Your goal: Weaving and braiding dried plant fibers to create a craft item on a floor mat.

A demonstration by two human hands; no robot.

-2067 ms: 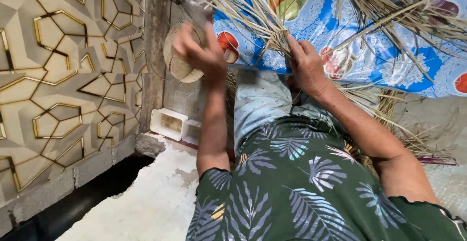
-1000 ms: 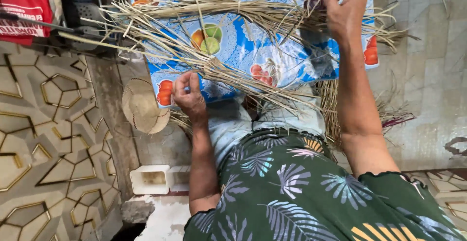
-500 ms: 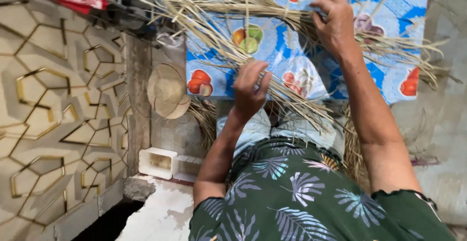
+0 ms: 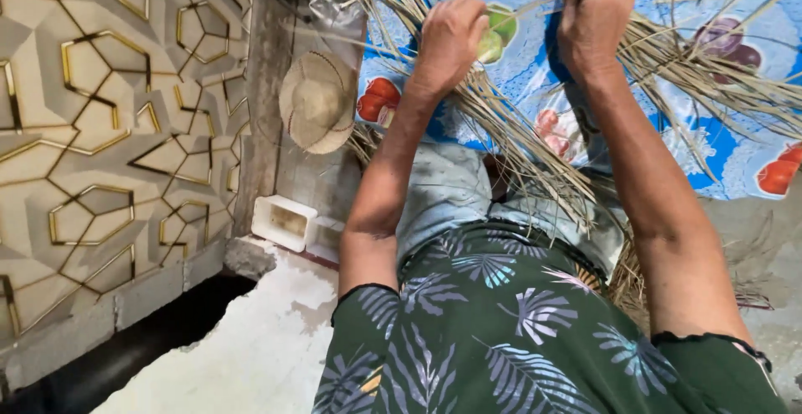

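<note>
**Both hands now bunched together on the straw**

The left hand [image 4: 449, 40], which half a second ago sat lower down near the lap, has climbed to the upper part of the dry straw bundle [image 4: 535, 159] and now lies just beside the right hand [image 4: 595, 15]. A second ago the two hands were well apart, one at each end of the spread stalks; now they work the same patch. By my reading, the loose fan of stalks is being gathered into one hank rather than held open.

The left hand's fingers are clenched around a clutch of stalks. The right hand's fingers are curled tight on another tuft at the top edge of the view.

The straw lies across the blue fruit-printed cloth [image 4: 735, 151] and runs down over the person's lap. Its long axis goes on a slant, from the gripped end at upper left down toward the lower right, where the free tips fray out near the right elbow. Stray stalks fan off to the right

A woven straw hat [image 4: 317, 101] hangs on the wall at left, above a small white box [image 4: 284, 222]
</note>
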